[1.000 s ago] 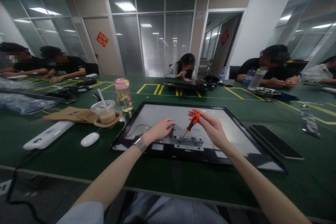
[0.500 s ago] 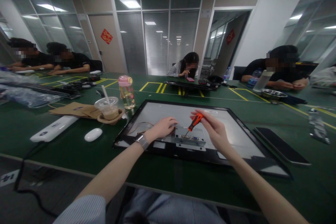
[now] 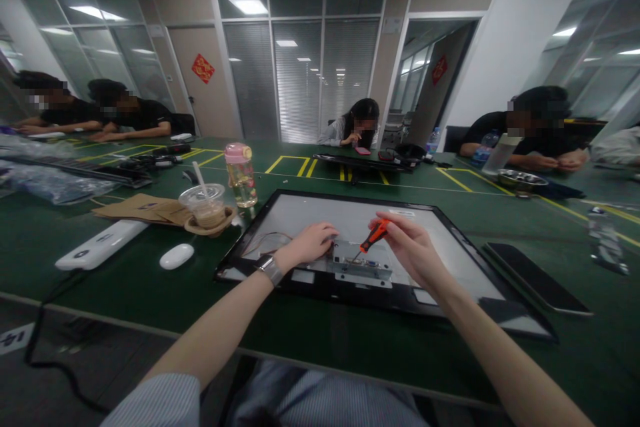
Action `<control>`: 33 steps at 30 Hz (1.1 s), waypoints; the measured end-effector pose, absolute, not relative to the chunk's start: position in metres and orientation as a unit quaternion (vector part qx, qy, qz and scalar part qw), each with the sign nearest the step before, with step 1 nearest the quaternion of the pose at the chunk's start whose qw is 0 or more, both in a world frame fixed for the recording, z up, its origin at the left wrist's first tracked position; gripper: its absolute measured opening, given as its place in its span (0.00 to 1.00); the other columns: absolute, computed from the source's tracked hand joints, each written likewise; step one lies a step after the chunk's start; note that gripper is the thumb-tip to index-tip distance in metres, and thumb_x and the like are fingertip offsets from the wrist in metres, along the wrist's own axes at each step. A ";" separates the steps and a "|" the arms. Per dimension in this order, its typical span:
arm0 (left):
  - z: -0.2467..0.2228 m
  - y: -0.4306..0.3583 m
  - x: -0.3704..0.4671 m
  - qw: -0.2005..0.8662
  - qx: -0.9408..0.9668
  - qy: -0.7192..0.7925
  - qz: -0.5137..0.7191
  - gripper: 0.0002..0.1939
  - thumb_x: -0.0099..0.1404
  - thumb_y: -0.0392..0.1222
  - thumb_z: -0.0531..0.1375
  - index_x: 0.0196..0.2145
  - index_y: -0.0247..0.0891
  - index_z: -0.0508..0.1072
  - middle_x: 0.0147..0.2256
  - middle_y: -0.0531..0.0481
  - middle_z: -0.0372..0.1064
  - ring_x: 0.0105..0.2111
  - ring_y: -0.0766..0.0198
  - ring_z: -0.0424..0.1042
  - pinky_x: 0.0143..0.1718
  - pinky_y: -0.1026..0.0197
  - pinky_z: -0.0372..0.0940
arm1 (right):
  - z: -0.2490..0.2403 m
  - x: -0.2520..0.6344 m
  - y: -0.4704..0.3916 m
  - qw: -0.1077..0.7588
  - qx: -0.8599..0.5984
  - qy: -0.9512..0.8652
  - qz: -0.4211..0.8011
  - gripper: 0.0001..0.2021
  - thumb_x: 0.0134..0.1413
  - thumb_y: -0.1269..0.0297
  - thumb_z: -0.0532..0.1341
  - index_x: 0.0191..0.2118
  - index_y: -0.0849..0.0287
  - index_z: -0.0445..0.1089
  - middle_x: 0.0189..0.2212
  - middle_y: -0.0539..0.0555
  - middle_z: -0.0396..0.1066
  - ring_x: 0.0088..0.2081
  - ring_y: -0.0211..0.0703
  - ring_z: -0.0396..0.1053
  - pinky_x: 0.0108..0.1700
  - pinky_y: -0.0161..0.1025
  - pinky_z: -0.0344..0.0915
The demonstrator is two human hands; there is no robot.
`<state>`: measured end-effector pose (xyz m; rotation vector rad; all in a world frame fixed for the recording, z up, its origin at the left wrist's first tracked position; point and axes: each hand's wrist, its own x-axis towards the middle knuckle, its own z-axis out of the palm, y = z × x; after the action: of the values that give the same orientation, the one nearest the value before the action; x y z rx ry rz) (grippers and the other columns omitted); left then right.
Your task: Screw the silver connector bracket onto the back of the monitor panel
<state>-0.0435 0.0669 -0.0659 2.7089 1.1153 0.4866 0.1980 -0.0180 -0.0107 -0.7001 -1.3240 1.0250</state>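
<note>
A flat display panel [image 3: 290, 213] with a black frame lies on the green table, its grey back facing up. A metal bracket [image 3: 367, 271] with several connector ports sits at its near edge. My right hand [image 3: 413, 243] is closed round the handle of an orange-and-black screwdriver [image 3: 374, 236]. The tool slants down to the left, its tip at the ports; exact contact is too small to make out. My left hand [image 3: 311, 243] has its fingers curled against the bracket's left end, holding it. Part of those fingertips is hidden.
Left of the panel are a white mouse-like case [image 3: 177, 256], a white power strip [image 3: 103, 245], an iced drink cup [image 3: 205, 207] and a pink-lidded bottle [image 3: 241, 175]. A dark phone-like slab [image 3: 537, 278] lies at right. Several people sit across the table.
My right hand has shifted slightly right and turned, and the screwdriver handle leans lower to the right. My left hand stays at the bracket.
</note>
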 end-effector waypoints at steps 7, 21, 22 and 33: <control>-0.063 0.065 -0.043 0.085 0.910 0.369 0.166 0.18 0.72 0.34 0.53 0.57 0.40 0.73 0.57 0.44 0.70 0.57 0.56 0.71 0.62 0.53 0.65 | -0.014 0.199 -0.017 0.616 -0.321 -0.626 0.355 0.13 0.58 0.46 0.68 0.40 0.47 0.81 0.42 0.53 0.79 0.47 0.50 0.75 0.55 0.52 0.69; -0.062 0.064 -0.043 0.092 0.908 0.375 0.160 0.19 0.72 0.34 0.53 0.57 0.40 0.73 0.58 0.44 0.69 0.57 0.56 0.71 0.62 0.53 0.65 | -0.008 0.193 -0.022 0.610 -0.289 -0.590 0.442 0.13 0.52 0.46 0.72 0.38 0.47 0.82 0.42 0.53 0.80 0.46 0.50 0.77 0.52 0.51 0.73; -0.062 0.064 -0.043 0.090 0.909 0.375 0.159 0.19 0.73 0.34 0.53 0.57 0.40 0.73 0.58 0.44 0.69 0.57 0.56 0.71 0.62 0.53 0.65 | -0.008 0.194 -0.022 0.609 -0.296 -0.589 0.442 0.13 0.51 0.46 0.73 0.37 0.48 0.82 0.42 0.53 0.80 0.45 0.50 0.77 0.52 0.51 0.73; -0.057 0.061 -0.042 0.093 0.909 0.376 0.153 0.19 0.72 0.34 0.53 0.58 0.38 0.73 0.58 0.42 0.69 0.57 0.55 0.71 0.63 0.53 0.65 | -0.009 0.195 -0.020 0.613 -0.289 -0.599 0.427 0.12 0.57 0.47 0.69 0.40 0.47 0.80 0.42 0.54 0.79 0.48 0.52 0.76 0.55 0.54 0.70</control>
<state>-0.0419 0.0613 -0.0572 2.6981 1.1151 0.4537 0.1947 -0.0197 -0.0091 -0.6654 -1.3823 0.9836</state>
